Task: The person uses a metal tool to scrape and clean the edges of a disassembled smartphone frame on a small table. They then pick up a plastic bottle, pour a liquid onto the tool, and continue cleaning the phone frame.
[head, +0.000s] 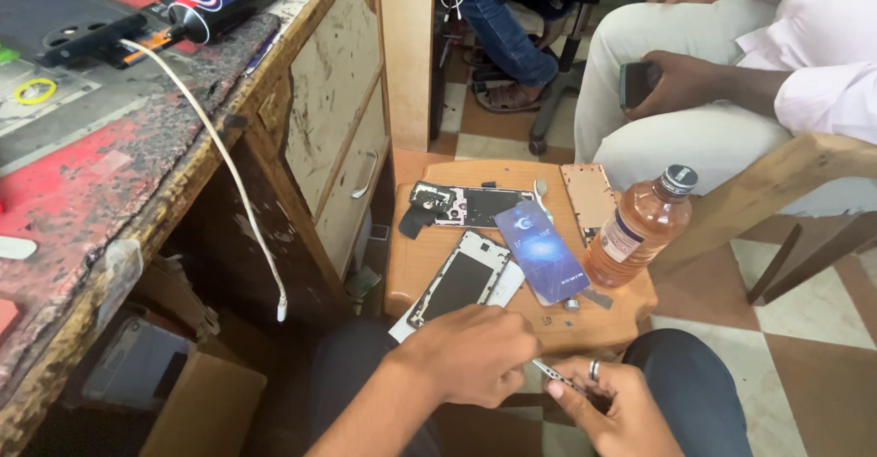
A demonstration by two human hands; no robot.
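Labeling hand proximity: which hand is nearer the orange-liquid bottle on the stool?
Right. The right hand is below the bottle, slightly to its left; the left hand sits farther left, beside the phone frame.

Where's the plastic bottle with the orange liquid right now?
The bottle lies tilted at the right edge of the small wooden stool, beside the blue card.

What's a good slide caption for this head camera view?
Left hand and right hand hold a thin metal part over a wooden stool with phone parts and bottle.

Thin metal strip (small, greyish), held level.
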